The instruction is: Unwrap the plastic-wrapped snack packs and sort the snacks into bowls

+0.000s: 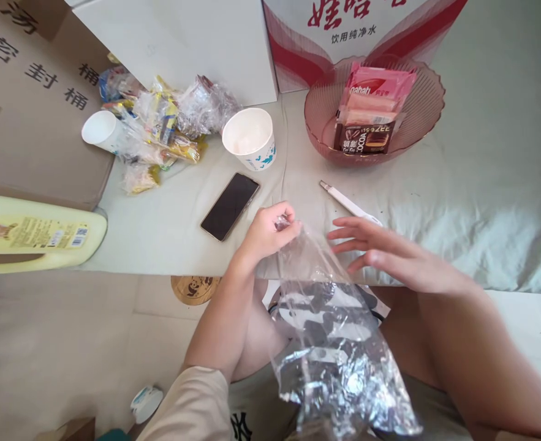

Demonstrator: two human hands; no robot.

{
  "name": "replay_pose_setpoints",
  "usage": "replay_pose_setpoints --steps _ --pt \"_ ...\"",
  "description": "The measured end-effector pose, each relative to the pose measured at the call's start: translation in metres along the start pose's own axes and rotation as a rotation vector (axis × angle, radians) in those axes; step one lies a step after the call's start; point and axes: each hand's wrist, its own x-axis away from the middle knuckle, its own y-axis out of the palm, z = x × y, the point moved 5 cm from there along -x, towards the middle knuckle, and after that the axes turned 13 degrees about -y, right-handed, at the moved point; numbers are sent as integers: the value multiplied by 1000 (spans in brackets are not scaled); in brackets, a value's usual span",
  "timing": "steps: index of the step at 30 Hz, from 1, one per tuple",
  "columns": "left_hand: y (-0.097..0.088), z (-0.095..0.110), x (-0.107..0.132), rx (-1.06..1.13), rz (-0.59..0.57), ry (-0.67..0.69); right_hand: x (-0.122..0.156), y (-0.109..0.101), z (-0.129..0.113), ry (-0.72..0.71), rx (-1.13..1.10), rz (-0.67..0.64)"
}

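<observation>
The clear plastic bag [350,380] hangs in front of you, over your lap, its lower part crinkled and shining. Your left hand [268,231] pinches it at the top, thumb against curled fingers. Your right hand [385,251] is spread beside the bag's upper edge, fingers apart and holding nothing; whether a fingertip brushes the plastic is hard to tell from this angle. Just beyond those fingers, a white pen-like tool [348,202] lies slantwise on the pale green cloth [481,202]. Past your left hand you have a dark-screened phone [231,206] lying flat, with an upright paper tub [250,141] behind it. Farther left is a heap of wrappers [160,122], with a white cup [100,130] tipped against it. Toward the back right, a pink ribbed bowl [320,122] holds snack packets [371,110]. At your far left lies a yellow bottle [86,239], near a brown carton [40,153].
</observation>
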Motion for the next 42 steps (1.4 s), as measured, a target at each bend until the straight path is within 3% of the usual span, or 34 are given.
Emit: replay_pose_setpoints --steps 3,6,9,13,18,20,23,25,29,33,35,37,42 --pt "11 11 3 -132 -3 84 -3 25 9 106 37 -104" --pt "15 15 4 -195 3 128 -5 33 14 144 134 -119" --pt "14 13 2 -18 -36 132 -9 34 10 43 259 -131" --pt "4 10 -4 375 0 199 -14 31 0 -148 212 -18" --pt "-1 6 -12 414 -23 220 -17 27 -2 -210 216 80" --pt "0 8 -10 374 -122 215 -15 24 -3 -195 235 91" --pt "12 9 0 276 -426 143 -13 19 -6 -172 172 65" --pt "18 6 6 195 -493 74 -12 15 -7 -159 83 66" --pt "8 -3 -1 234 -273 -55 -14 6 -3 -108 -54 150" --pt "-17 -2 -9 599 54 31 -15 4 1 -98 -121 257" --pt "-17 -2 -12 691 97 33 -16 5 2 -118 -117 302" --pt "-2 -2 -14 703 -9 -55 -18 5 4 -154 -70 359" --pt "46 0 -6 687 -500 -221 -18 -4 10 -267 85 585"
